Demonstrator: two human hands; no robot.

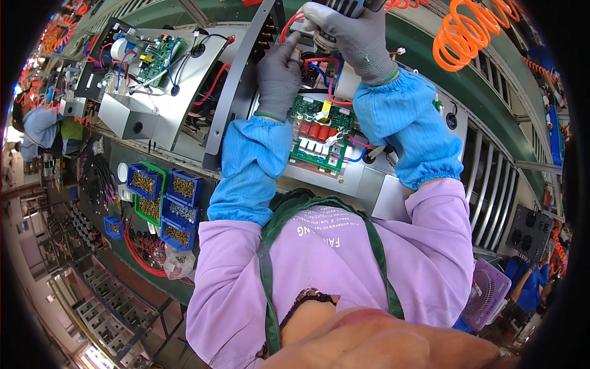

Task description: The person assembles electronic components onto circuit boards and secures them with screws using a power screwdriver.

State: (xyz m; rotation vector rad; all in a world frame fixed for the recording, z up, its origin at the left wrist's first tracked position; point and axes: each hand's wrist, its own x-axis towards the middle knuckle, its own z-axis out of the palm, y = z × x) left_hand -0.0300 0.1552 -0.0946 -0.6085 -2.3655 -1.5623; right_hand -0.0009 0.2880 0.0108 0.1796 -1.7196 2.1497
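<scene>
My left hand (279,77), in a grey glove, reaches into an open metal chassis (319,174). Its fingers are closed together beside red wires (290,26); whatever they pinch is hidden. Higher and to the right, my right hand (364,46), also gloved, wraps round a dark ribbed tool (345,7) cut off by the top edge, so its exact kind cannot be told. Below the hands, a green circuit board (318,142) with red cylindrical parts, a yellow part and wires lies in the chassis. A dark metal panel (236,80) stands upright left of my left hand.
To the left sits another metal chassis (150,120) with a circuit board and wires. Blue bins (183,187) of small screws stand below it, near a bundle of red wires (144,249). An orange coiled hose (464,37) hangs upper right, above metal rollers (491,190).
</scene>
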